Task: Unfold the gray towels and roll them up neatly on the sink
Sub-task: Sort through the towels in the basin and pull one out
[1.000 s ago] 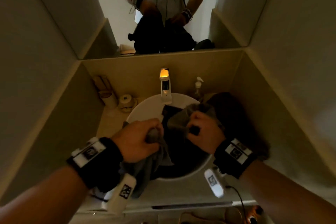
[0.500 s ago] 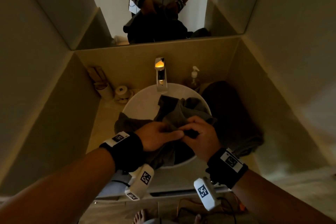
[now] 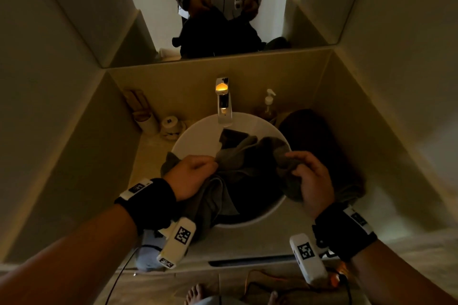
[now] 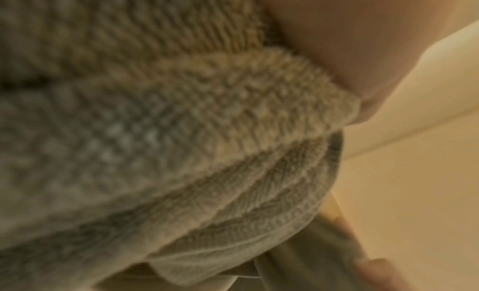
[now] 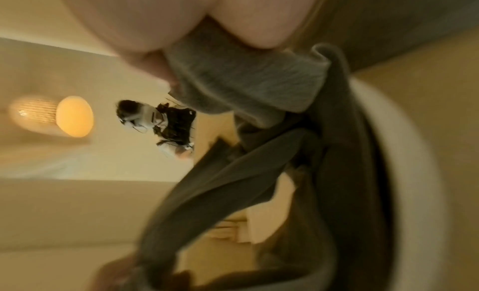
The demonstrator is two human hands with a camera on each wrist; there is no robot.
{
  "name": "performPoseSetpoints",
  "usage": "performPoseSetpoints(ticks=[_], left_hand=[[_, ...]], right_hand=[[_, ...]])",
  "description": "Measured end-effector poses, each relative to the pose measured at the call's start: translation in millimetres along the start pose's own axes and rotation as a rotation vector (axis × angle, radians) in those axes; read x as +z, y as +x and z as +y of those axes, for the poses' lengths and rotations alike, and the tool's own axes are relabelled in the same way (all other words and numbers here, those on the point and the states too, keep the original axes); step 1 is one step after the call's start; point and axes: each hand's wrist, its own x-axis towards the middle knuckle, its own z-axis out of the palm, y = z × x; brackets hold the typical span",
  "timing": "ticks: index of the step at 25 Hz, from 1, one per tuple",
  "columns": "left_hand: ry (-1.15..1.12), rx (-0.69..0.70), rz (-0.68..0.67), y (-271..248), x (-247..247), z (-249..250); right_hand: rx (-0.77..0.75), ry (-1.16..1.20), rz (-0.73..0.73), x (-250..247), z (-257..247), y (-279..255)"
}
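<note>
Your left hand and right hand each clamp curled fingers on an edge of the gray towel, which hangs bunched over the white sink.

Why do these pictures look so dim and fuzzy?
Head view: dim, warm light, the towel over the sink nearly black, straight walls bowed by the wide lens. Left wrist view: towel weave too close, soft. Right wrist view: motion-smeared; the lamp glares.
</note>
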Motion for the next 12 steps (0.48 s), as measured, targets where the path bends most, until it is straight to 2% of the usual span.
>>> performPoseSetpoints(ticks=[4,7,9,10,12], left_hand=[[-0.010,0.065,-0.012,-12,2,-1],[0.029,0.059,-0.043,-16,7,-2],[0.067,0.066,-0.086,-18,10,-3],[0.105,0.059,-0.112,-18,11,-3],[0.189,0.039,-0.141,-20,11,0]], right_hand=[[0.080,-0.454,-0.215,12,8,6],[0.266,-0.372,-0.257,37,-4,13],[0.331,-0.394,-0.283,57,-6,23],[0.314,-0.426,-0.312,66,-5,28],[0.189,-0.546,-0.316,78,-2,33]])
